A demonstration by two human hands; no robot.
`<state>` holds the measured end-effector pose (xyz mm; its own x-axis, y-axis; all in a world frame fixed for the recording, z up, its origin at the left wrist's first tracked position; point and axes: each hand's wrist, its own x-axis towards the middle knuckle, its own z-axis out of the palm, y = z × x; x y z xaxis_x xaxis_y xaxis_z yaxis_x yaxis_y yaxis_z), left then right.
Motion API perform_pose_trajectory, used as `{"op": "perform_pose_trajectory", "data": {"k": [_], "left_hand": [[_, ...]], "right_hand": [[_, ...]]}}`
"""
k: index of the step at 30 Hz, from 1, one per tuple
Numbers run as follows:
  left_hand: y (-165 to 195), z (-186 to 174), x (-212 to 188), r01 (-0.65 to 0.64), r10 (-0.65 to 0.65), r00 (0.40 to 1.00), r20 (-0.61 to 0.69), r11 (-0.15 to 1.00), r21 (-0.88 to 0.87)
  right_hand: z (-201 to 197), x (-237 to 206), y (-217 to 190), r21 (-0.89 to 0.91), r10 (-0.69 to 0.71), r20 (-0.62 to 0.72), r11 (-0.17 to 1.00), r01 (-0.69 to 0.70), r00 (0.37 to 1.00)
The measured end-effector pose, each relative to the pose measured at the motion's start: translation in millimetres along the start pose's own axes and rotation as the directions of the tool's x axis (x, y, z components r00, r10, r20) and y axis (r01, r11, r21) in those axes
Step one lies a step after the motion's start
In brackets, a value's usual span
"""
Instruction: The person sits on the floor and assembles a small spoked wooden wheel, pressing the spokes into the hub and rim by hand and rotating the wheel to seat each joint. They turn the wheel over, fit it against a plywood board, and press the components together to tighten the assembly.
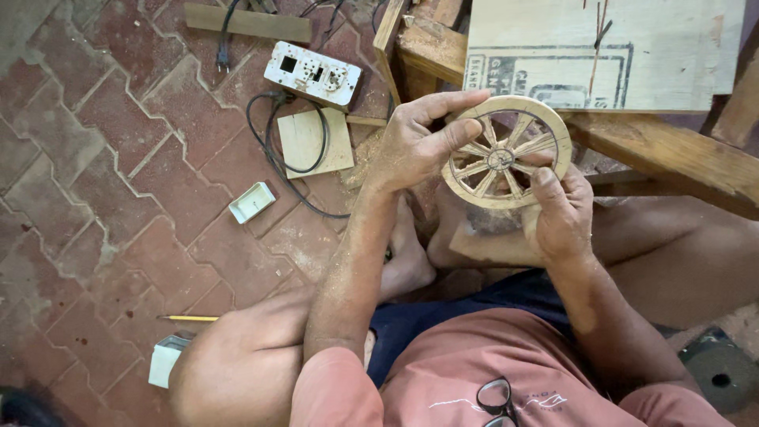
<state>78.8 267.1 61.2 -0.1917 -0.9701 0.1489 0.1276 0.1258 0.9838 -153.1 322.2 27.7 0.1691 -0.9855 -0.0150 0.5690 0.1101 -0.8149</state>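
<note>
Seated person held a small wooden spoked wheel [506,152] above the knees. Left hand [415,146] gripped its rim at 9 o'clock, fingers curled over the top. Right hand [563,215] pinched the rim at 4 o'clock. Farther off, at 10 o'clock, a white socket box [313,74] lay on brick floor [95,158].

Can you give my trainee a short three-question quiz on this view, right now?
1. True or false: both hands grip the wooden spoked wheel.
2. Which lies nearest the person's knee: A) yellow pencil, B) white socket box, C) plywood board?
3. What lies on the small wooden square?

Key:
1. True: left hand holds the rim's left side, right hand its lower right.
2. A.
3. A loop of black cable.
</note>
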Motion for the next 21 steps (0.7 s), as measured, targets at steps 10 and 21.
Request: {"op": "perform_pose_trajectory", "data": {"k": [10, 21], "left_hand": [[-3.4, 2.4, 3.6, 0.104, -0.105, 0.993, -0.051, 0.994, -0.020], [2.1, -3.9, -1.6, 0.129, -0.134, 0.986, -0.095, 0.990, -0.062]], "right_hand": [[-2.1, 5.7, -2.4, 0.072, 0.085, -0.020, 0.994, -0.084, 0.996], [16.2, 4.7, -14.1, 0.171, 0.147, 0.113, 0.971, -0.165, 0.983]]}}
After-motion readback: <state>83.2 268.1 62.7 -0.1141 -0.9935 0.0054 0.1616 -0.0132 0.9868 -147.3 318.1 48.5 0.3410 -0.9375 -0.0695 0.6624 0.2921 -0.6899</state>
